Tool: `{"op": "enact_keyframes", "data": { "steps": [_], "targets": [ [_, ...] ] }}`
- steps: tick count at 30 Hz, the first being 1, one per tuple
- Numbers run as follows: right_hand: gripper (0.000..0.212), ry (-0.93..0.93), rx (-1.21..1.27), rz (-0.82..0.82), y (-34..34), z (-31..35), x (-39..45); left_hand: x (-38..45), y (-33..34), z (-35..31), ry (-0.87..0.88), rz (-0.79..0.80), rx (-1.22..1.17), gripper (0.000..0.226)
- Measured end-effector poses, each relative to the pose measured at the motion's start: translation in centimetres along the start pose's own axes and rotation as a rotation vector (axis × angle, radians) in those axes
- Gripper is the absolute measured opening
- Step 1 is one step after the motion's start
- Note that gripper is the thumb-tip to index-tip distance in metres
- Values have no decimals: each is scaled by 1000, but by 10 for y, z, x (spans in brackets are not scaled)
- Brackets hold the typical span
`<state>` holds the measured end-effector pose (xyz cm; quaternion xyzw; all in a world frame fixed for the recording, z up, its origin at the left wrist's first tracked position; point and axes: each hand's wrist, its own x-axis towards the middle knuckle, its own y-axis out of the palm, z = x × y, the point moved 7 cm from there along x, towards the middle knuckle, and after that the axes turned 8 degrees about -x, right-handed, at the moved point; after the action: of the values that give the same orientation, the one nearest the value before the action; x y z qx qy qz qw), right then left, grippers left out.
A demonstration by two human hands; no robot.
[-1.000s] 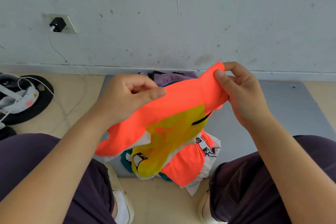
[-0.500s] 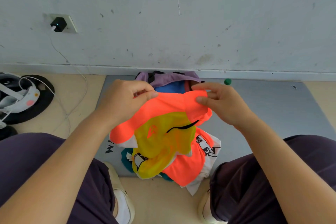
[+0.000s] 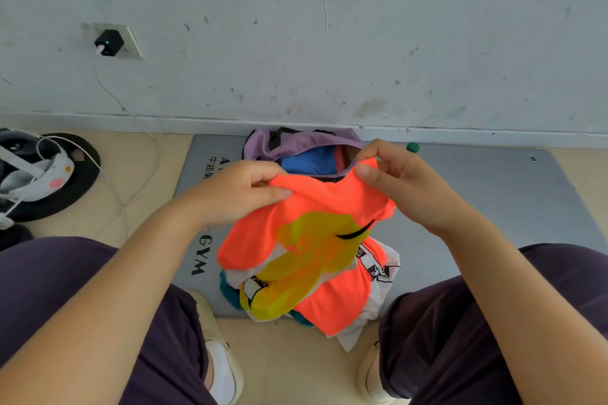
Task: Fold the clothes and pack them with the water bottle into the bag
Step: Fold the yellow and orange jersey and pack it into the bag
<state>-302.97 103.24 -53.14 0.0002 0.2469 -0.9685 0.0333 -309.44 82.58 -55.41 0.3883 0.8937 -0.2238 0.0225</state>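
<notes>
Both hands (image 3: 237,194) (image 3: 399,184) pinch orange garment (image 3: 329,204), hanging lengthwise.

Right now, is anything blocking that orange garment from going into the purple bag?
Nothing visible does. Both hands, left and right, hold the orange garment just in front of the purple bag, whose mouth gapes open.

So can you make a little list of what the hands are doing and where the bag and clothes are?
left hand: pinches the orange garment's top edge
right hand: pinches the same edge, farther right
orange garment: orange and yellow, held up, hanging over the pile
clothes pile: on the mat's near edge
purple bag: open by the wall, blue cloth inside
green cap: just right of the bag, behind the right hand
grey mat: under everything
</notes>
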Motion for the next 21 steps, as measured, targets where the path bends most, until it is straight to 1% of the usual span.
{"op": "enact_keyframes", "data": {
  "steps": [2, 3, 4, 5, 6, 8, 9, 10, 12, 13, 15, 16, 17, 19, 20, 21],
  "targets": [
    [10, -7, 8, -41, 2, 5, 0, 0, 16, -2, -71, 8, -394, 21],
    [10, -6, 23, -71, 1, 7, 1, 0, 24, -5, -100, -2, -536, 20],
    [10, -3, 38, -101, 0, 8, 1, 0, 31, -8, -110, -4, -627, 18],
    [11, 2, 51, -123, 0, 9, 2, 0, 40, -12, -110, 16, -667, 20],
    [11, 6, 59, -135, 2, 11, 3, 0, 50, -16, -108, 56, -616, 27],
    [11, 10, 53, -141, 8, 12, 3, -5, 69, -21, -117, 150, -319, 43],
    [12, 11, 43, -140, 12, 12, 4, -4, 76, -19, -138, 153, -187, 47],
    [13, 11, 37, -139, 14, 12, 4, -2, 77, -15, -158, 114, -122, 48],
    [15, 27, 78, -149, 14, 9, 4, 1, 70, -13, -163, 22, -162, 41],
    [17, 41, 117, -168, 11, 6, 4, 1, 66, -14, -153, -4, -253, 35],
    [34, 69, 159, -194, 2, -1, 4, 1, 55, -16, -124, -25, -530, 21],
    [46, 79, 170, -162, -1, -5, 5, 0, 49, -18, -112, -40, -676, 18],
    [61, 78, 198, -91, 0, -9, 5, 0, 43, -20, -102, -62, -812, 18],
    [90, 73, 325, 126, 11, -17, 3, 2, 31, -19, -86, -135, -979, 23],
    [98, 71, 386, 238, 19, -18, 1, 3, 25, -19, -76, -173, -1026, 24],
    [98, 65, 414, 328, 25, -19, -2, 3, 21, -21, -61, -197, -1063, 25]
  ]
}}
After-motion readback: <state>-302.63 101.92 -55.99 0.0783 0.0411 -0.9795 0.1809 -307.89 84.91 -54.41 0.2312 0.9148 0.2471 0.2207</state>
